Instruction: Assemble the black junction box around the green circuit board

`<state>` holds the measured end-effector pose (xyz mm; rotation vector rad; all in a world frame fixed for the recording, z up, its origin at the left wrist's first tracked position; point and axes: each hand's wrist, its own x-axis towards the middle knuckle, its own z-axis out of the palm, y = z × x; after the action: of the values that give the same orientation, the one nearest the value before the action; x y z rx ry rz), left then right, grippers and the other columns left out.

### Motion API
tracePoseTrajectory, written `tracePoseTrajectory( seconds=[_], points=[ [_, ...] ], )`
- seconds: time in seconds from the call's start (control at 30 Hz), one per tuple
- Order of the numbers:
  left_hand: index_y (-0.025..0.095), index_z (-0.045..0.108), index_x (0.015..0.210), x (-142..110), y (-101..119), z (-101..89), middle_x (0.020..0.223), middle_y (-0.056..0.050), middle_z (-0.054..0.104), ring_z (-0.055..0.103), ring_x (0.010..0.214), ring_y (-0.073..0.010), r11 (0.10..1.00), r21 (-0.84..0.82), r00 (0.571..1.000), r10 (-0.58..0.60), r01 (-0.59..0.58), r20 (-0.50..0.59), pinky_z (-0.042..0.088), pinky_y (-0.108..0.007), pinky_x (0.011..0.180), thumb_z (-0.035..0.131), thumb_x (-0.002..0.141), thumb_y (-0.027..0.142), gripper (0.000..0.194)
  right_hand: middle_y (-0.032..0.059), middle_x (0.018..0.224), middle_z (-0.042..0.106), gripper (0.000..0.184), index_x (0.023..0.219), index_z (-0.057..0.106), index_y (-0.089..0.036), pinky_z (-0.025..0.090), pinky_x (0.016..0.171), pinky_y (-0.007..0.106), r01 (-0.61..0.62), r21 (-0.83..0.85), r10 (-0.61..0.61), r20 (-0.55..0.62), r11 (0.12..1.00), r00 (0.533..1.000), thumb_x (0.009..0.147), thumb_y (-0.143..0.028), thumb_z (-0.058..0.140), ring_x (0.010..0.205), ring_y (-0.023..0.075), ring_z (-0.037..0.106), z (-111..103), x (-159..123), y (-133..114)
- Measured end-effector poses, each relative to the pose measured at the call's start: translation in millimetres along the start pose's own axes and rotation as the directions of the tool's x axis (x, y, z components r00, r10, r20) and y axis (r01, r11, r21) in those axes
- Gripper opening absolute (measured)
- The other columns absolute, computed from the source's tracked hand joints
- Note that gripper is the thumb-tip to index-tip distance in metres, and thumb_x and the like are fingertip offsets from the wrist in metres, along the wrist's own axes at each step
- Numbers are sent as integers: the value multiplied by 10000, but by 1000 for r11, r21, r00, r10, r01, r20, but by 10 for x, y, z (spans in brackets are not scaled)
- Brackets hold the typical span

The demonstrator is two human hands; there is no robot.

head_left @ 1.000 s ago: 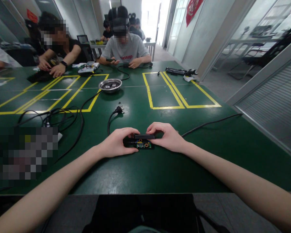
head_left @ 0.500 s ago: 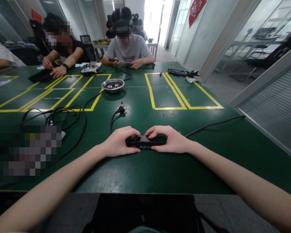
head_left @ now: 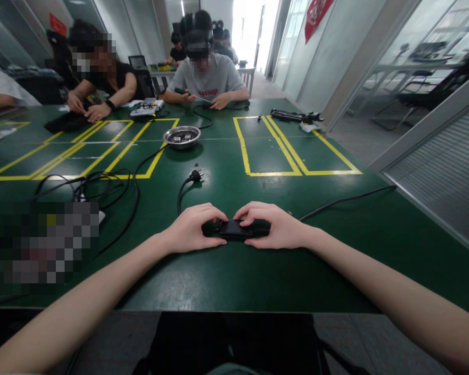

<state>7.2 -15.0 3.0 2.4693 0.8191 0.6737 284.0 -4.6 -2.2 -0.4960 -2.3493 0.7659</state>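
Note:
A small black box-shaped device [head_left: 234,229] lies on the green table [head_left: 234,281] straight in front of me. My left hand [head_left: 193,229] grips its left end with curled fingers. My right hand [head_left: 275,226] grips its right end the same way. The black lid now covers the top of the device, so the inside is hidden. A black cable [head_left: 347,198] runs from under my right hand toward the right edge of the table.
A loose black plug [head_left: 193,176] with its cord lies just beyond my hands. A metal bowl [head_left: 182,137] sits farther back. Tangled black cables [head_left: 89,187] lie at left. Yellow tape rectangles [head_left: 273,151] mark the table. Two people work at the far side; black tools [head_left: 293,115] lie at back right.
The black lid, held above the open device with its green circuit board showing, has come down onto it. The board is now covered. Both hands stayed in place.

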Motion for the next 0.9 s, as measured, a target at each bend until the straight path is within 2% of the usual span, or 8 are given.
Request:
tracePoseTrajectory(
  seconds=[0.33,0.6,0.7,0.8,0.9],
  points=[
    [181,693,1070,1,-15,9,958,-64,722,680,866,-205,1000,9,1000,-1,1,4,535,-322,791,774,864,371,291,106,1161,724,243,951,618,-222,553,925,394,9,-103,-3,60,995,998,805,-227,812,1053,235,694,-33,-8,1],
    [186,686,1091,14,19,3,812,-10,637,623,752,-171,998,48,999,-44,44,-9,475,-273,688,730,887,395,295,61,1058,711,431,1154,637,-214,541,860,347,-138,-187,158,101,973,982,746,-166,768,956,223,684,-25,17,-33],
    [189,688,1093,22,43,-7,790,-1,617,610,735,-166,996,64,998,-60,60,-8,457,-265,668,716,889,400,296,77,1071,707,487,1185,630,-190,536,844,345,-189,-233,214,88,954,973,712,-132,734,951,230,681,27,36,-46],
    [182,691,1076,28,62,-14,790,0,613,605,730,-161,996,57,997,-71,72,-24,455,-265,668,707,891,405,291,100,1100,714,477,1196,629,-175,536,855,360,-204,-282,238,90,937,967,730,-118,713,976,244,687,50,40,-35],
    [177,682,1063,29,67,-12,818,-7,638,608,734,-158,996,35,996,-83,85,-36,468,-270,684,698,892,400,281,99,1093,728,399,1197,641,-189,535,857,358,-188,-323,230,98,928,968,805,-131,681,984,243,698,35,35,-20]
  ],
)
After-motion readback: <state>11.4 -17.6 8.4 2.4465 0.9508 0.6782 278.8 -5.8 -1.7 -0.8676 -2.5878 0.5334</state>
